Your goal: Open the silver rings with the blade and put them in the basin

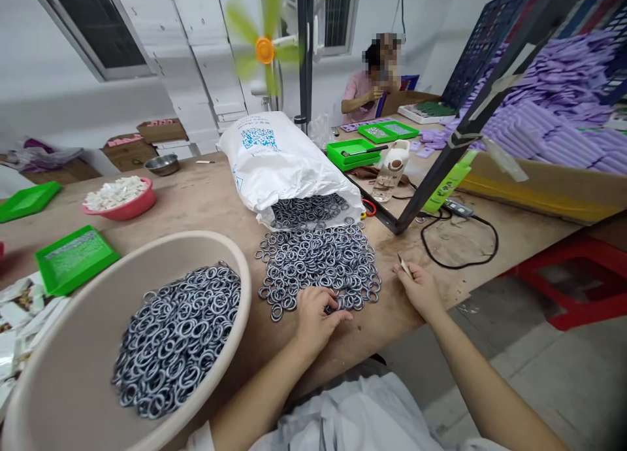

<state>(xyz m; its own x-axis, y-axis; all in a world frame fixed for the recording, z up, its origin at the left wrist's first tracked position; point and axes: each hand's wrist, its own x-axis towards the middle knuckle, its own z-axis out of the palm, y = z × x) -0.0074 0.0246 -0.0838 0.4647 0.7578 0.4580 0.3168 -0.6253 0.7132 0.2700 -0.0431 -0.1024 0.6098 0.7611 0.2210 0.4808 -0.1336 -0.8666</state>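
Note:
Many shiny grey rings (318, 258) lie spread in front of a white woven sack (279, 157), whose open mouth faces me and shows more rings inside. My left hand (316, 317) is at the near edge of this spread, its fingers curled in and closed on one or more rings, mostly hidden by the fingers. Off to the right, my right hand (418, 289) pinches a thin, pointed, pale strip (404, 266) with a dark edge; I cannot tell its exact kind. A large beige basin (63, 346) with a heap of the same rings stands to my left.
A dark metal post (441, 157) slants up from the table on the right, near a black cable (460, 267). Green trays (73, 258), a pink bowl (130, 206) and a clear bottle (388, 180) stand around. Another person (367, 95) sits at the back; a fan (265, 50) spins.

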